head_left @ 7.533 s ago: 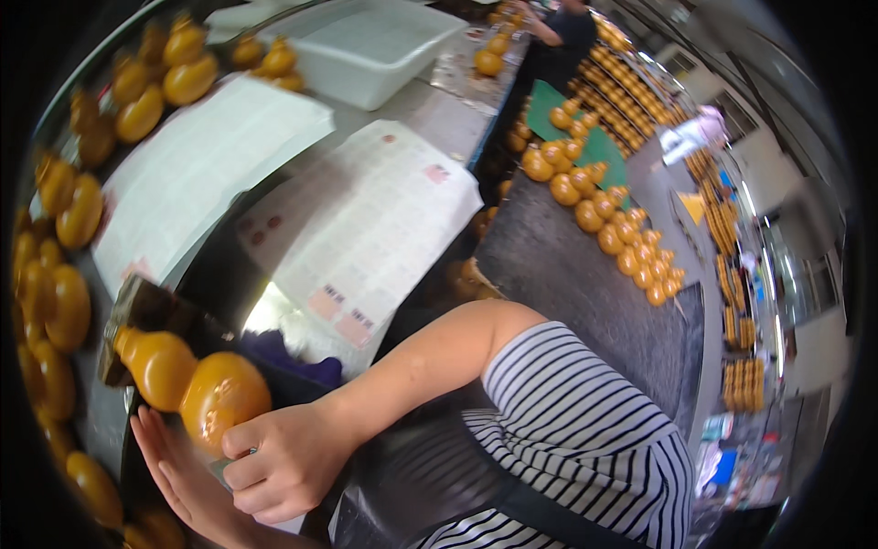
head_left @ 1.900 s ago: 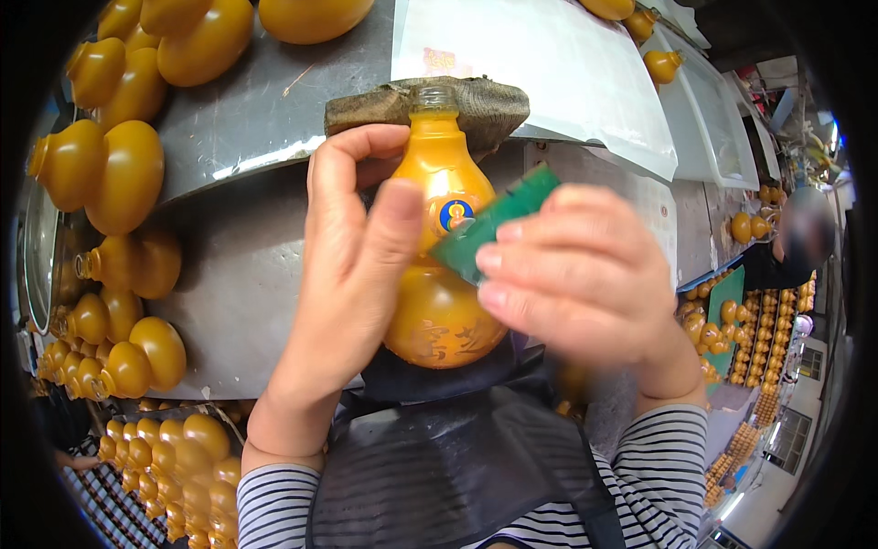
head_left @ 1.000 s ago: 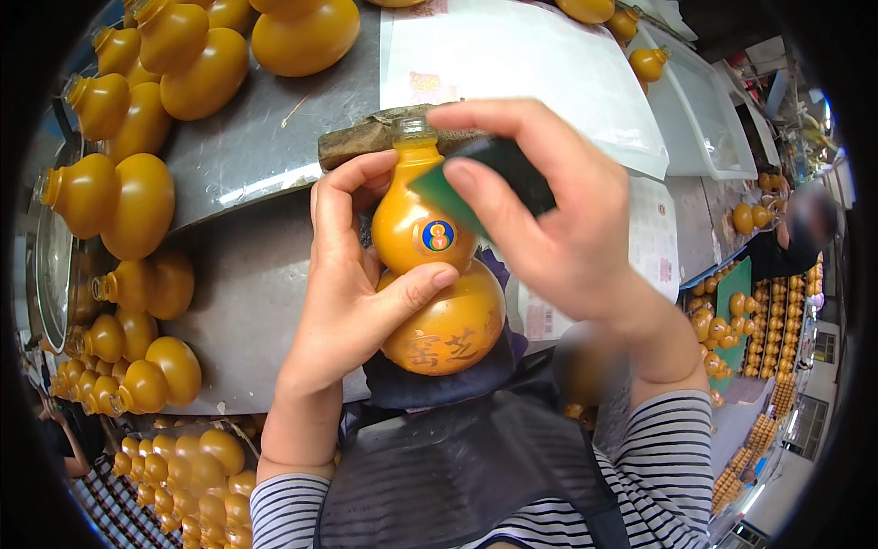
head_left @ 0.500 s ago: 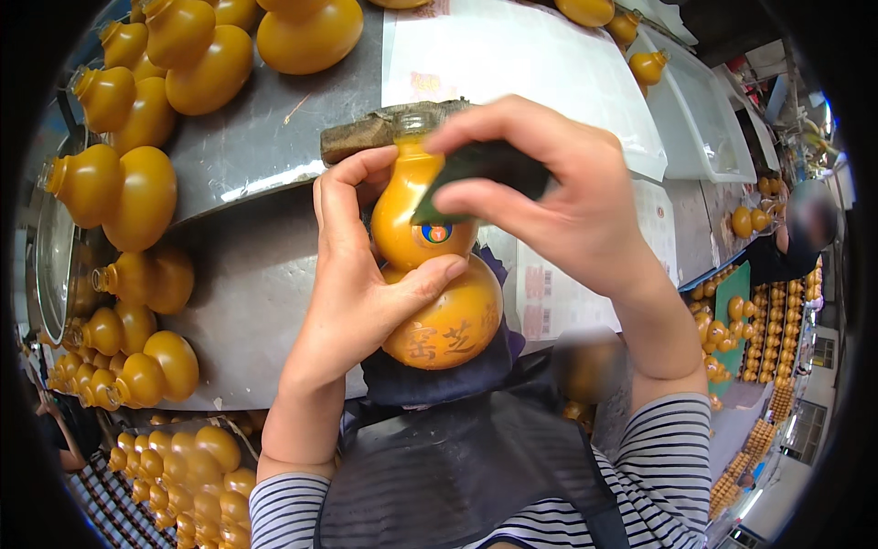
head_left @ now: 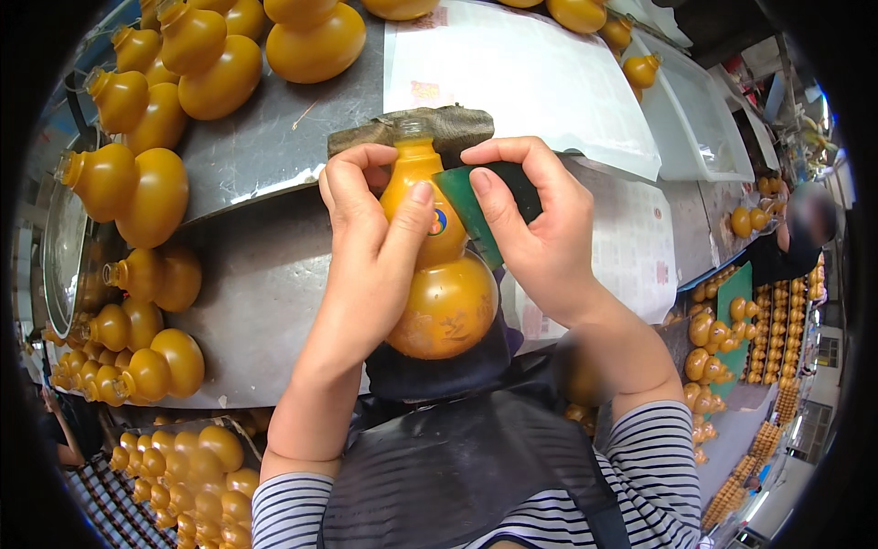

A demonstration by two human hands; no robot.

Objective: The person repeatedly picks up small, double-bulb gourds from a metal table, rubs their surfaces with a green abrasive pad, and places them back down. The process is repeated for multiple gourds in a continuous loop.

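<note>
A yellow gourd-shaped bottle [head_left: 444, 306] is held between the two hands, its neck pointed away from the person and its wide lower bulb turned toward the body. The narrower upper bulb is gripped from the left side by the left hand [head_left: 370, 238], the thumb laid across its front and the forefinger bent near the neck. A small round blue emblem [head_left: 440, 220] is partly covered by that thumb, and dark lettering is borne by the lower bulb. To the right of the upper bulb, a green flat piece [head_left: 474, 220] is pinched between thumb and fingers by the right hand [head_left: 540, 224], its left edge held against the bottle's shoulder. The two hands are kept apart, with the upper bulb and the green piece between them.

The clear glass mouth of the bottle is rested at a wooden block [head_left: 464, 128], and a dark cloth [head_left: 439, 366] is spread beneath the lower bulb. Beyond the block, a large white sheet [head_left: 512, 78] is laid on the grey counter [head_left: 265, 274]; a printed sheet [head_left: 631, 247] is placed at the right. More yellow bottles [head_left: 165, 197] are gathered along the left, and a translucent tub [head_left: 709, 137] is set at the upper right. A dark apron [head_left: 448, 467] is worn over a striped top [head_left: 293, 508]
</note>
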